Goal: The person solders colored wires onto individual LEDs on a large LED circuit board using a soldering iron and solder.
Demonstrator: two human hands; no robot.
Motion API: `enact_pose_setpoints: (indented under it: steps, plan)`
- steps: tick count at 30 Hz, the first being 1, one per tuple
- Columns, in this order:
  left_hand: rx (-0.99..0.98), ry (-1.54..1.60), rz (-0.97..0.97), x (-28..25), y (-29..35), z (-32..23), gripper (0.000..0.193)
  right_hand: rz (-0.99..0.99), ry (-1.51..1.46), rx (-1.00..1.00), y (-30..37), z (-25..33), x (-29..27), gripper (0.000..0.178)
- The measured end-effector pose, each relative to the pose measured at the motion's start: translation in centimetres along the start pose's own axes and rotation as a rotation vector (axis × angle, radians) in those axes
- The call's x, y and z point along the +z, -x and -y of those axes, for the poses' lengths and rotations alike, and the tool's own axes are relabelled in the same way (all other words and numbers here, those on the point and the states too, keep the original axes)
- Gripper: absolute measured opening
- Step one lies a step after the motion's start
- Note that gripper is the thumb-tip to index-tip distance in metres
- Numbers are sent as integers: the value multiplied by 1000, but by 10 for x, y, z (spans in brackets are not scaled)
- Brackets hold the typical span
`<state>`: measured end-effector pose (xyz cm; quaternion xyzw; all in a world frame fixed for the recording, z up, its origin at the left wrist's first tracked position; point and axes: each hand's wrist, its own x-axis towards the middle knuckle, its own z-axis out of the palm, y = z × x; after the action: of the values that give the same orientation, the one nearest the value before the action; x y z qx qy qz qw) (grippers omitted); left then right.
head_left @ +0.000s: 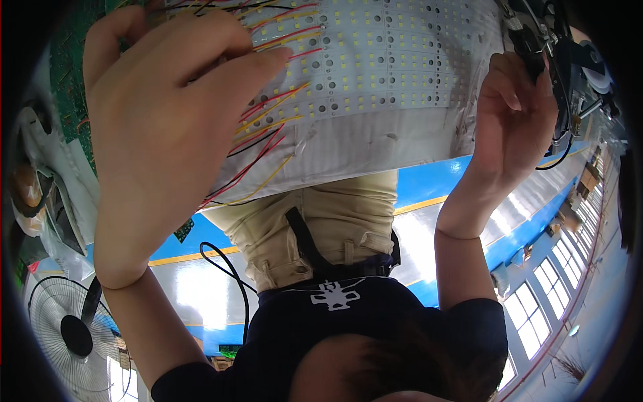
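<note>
My left hand (167,100) is over the left part of a white LED panel (375,117), its fingers curled and the thumb stretched towards the wires. A short red wire (306,53) shows right at the thumb tip; whatever lies between the fingers is hidden. Red, yellow and black wires (264,107) fan out from the panel's left side, some passing behind the hand. At the panel's right edge my right hand (516,107) has its fingers bent around a black handle-like piece (530,57), whose exact kind I cannot make out.
Green circuit boards (67,80) lie at the far left, beside clear plastic bags (63,248). Metal and black equipment with cables (569,74) crowds the right. A fan (77,335) stands low at left. A black cable (231,275) hangs below the panel over the blue-and-grey floor (201,288).
</note>
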<state>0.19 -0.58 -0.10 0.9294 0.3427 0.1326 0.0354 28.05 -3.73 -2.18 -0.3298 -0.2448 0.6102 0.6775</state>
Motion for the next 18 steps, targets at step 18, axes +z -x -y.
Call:
enact_pose_setpoints:
  steps: [18]
  plan:
    - [-39, 59, -7, 1, 1, 1, 20, -19, 344, 76, -10, -6, -8, 30]
